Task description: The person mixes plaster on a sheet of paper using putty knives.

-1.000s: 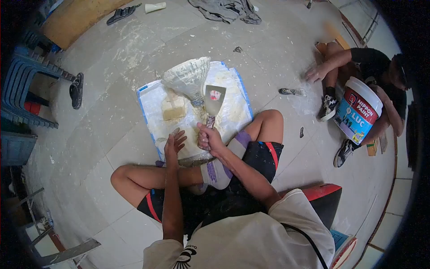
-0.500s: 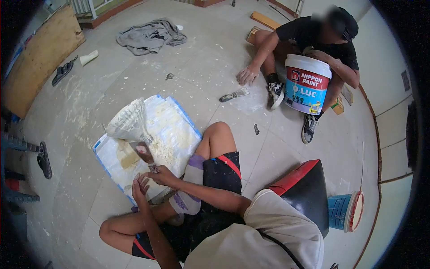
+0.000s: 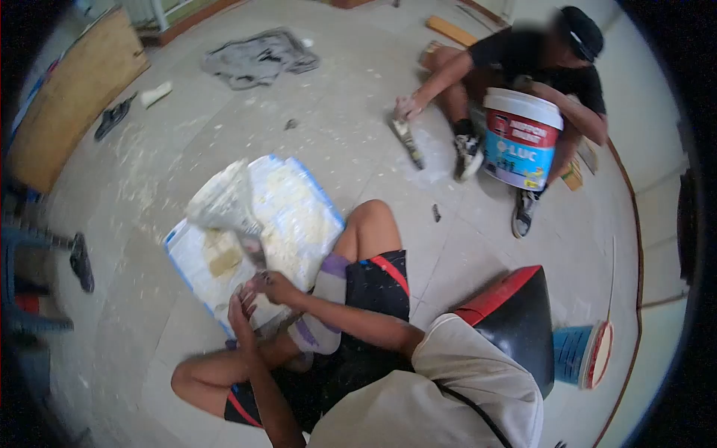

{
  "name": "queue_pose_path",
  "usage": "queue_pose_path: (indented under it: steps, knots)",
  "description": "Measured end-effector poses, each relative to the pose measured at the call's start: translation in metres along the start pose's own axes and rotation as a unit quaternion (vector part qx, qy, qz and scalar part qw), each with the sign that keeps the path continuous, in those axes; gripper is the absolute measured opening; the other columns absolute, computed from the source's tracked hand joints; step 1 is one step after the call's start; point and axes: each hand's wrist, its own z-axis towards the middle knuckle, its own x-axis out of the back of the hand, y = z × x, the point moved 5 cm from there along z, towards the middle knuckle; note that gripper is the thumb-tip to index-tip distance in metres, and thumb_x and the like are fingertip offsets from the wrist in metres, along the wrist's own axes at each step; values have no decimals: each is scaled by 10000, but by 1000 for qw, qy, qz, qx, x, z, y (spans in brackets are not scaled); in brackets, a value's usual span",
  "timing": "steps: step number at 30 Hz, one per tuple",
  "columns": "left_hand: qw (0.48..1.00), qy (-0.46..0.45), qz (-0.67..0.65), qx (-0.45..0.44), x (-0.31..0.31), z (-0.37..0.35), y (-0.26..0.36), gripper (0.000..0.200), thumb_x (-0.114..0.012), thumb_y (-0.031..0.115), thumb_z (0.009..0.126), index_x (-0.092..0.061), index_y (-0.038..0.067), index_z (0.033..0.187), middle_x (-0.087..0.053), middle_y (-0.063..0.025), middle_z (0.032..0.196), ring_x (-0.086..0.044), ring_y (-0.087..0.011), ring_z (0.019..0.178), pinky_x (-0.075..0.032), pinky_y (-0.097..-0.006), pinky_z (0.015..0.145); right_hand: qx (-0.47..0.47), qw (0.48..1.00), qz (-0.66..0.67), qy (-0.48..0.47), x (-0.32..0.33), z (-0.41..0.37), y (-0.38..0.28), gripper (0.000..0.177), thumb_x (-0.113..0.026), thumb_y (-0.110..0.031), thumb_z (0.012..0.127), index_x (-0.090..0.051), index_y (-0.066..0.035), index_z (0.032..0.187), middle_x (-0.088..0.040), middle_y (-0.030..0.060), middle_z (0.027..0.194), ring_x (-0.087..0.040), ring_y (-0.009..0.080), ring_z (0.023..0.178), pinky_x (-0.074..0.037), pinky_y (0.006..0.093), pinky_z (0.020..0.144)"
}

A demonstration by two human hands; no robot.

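Grey scraper [image 3: 255, 252], blurred, seemingly points blade-first, lengthwise away from the wearer [image 3: 418, 407].

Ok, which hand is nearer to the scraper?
Right. The right hand grips the scraper by its handle; the left hand is close beside the right, though whether it touches the handle is unclear.

- Cream short-sleeved shirt [image 3: 418, 411], its right sleeve [image 3: 467, 355] loose and wide with a stitched hem.
- Thin black cord [image 3: 472, 407] running down over the shirt by the right shoulder.
- Black shorts [image 3: 373, 293], a red stripe [image 3: 393, 274] and a little blue near each leg's hem.
- Pale grey sock [image 3: 328, 287] with purple patches.
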Motion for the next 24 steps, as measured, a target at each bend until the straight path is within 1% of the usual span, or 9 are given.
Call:
queue_pose_path:
  steps: [1,3,5,7,8,11,15,18,24]
  knots:
    - [1000,-3,-4,5,1,1,-2,514,-357,421,912,-430,28,1235,-556,-90,1142,-553,-200,978,-411,-282,785,-43,999,-5,-15,-1,-4,-4,253,-596,-328,827,-576,-81,775,-455,-32,544,-353,42,424,-264,215,380]
    - [1000,-3,-23,-5,7,6,-12,497,-369,406,911,-448,24,1218,-566,-89,1126,-563,-205,962,-414,-290,785,-106,994,41,9,5,4,25,224,-588,-319,834,-588,-96,832,-467,-29,552,-348,41,414,-259,218,373]
    - [1000,11,-16,14,0,-1,4,474,-389,379,910,-454,24,1217,-570,-89,1119,-565,-192,952,-414,-292,790,-118,987,105,29,4,-1,12,199,-588,-292,831,-563,-100,784,-444,-33,531,-356,51,399,-266,218,369]
    - [1000,15,-6,9,0,-2,5,463,-372,371,916,-455,30,1218,-567,-90,1121,-562,-188,953,-412,-290,797,-115,960,256,-24,6,-1,12,182,-598,-231,810,-510,-107,710,-409,-36,504,-355,66,380,-270,219,366]
    - [1000,21,-2,7,4,-2,1,463,-364,372,918,-456,32,1218,-566,-91,1122,-561,-187,953,-412,-288,795,-114,954,279,1,7,-3,11,210,-596,-175,783,-454,-122,639,-379,-34,481,-336,73,363,-252,229,349]
    - [1000,0,-7,8,6,6,-9,468,-342,379,923,-460,37,1219,-560,-95,1131,-559,-185,952,-416,-283,788,-169,965,192,59,9,-11,4,204,-590,-134,762,-451,-111,614,-373,-29,468,-324,79,347,-232,237,329]
    - [1000,-7,-5,-3,1,5,-7,483,-335,394,924,-457,34,1222,-551,-106,1140,-556,-190,958,-420,-279,783,-117,974,190,45,8,-2,16,179,-588,-107,759,-476,-75,623,-393,-20,477,-329,73,352,-232,232,328]
    - [1000,5,10,4,-6,-3,10,486,-338,391,926,-451,22,1222,-550,-116,1137,-550,-192,970,-414,-276,794,-124,981,146,31,8,-1,19,184,-585,-109,765,-480,-72,619,-400,-14,481,-339,73,363,-239,230,340]
    - [1000,4,4,2,-8,-6,12,494,-340,394,926,-446,12,1222,-551,-111,1131,-551,-194,966,-410,-278,793,-136,971,191,48,9,-1,18,248,-579,-159,778,-444,-87,582,-398,-5,484,-362,97,381,-276,250,368]
